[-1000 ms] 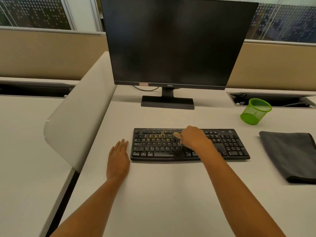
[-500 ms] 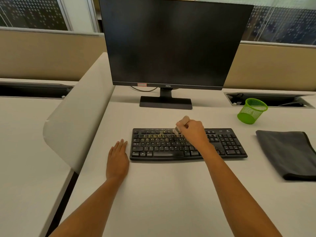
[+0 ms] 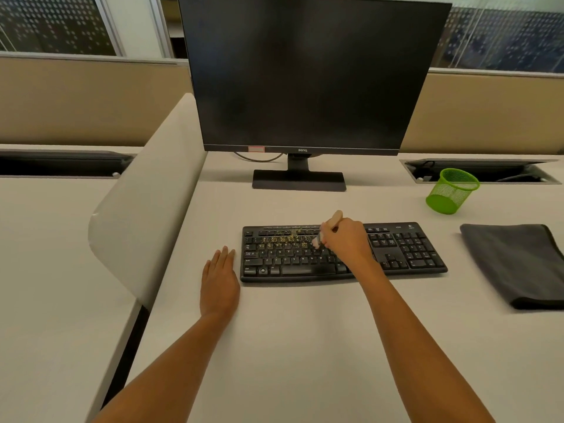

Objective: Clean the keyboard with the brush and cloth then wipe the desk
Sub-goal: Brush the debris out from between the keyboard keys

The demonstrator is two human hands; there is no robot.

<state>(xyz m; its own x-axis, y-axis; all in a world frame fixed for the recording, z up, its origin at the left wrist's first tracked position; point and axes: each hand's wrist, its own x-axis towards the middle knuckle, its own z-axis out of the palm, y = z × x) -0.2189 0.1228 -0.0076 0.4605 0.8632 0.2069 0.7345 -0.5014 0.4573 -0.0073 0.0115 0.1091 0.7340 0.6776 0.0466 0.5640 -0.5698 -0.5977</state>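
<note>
— What's changed since a second ago?

— Little on the left. The left hand [image 3: 220, 283] has not moved: it lies flat on the tabletop [image 3: 305, 346], palm down, fingers straight and together, just beside the left end of the keyboard [image 3: 406, 254]. The right hand [image 3: 346, 239] has drawn back toward the top rows, and the brush [image 3: 335, 217], hardly visible before, now shows its pale handle tilted up and away from the person.

— And the grip?

— The fingers are curled round the handle, pinching it low. The bristle end points down-left onto the upper key rows, at the right edge of the yellowish crumbs [image 3: 283, 239] scattered there.

— Is the brush touching the keys?

— It looks so, though the tip is blurred.

— Further right?

— A green mesh cup [image 3: 451, 190] stands behind, and the dark folded cloth [image 3: 515, 264] lies on the tabletop, apart from the keyboard's right end.
</note>
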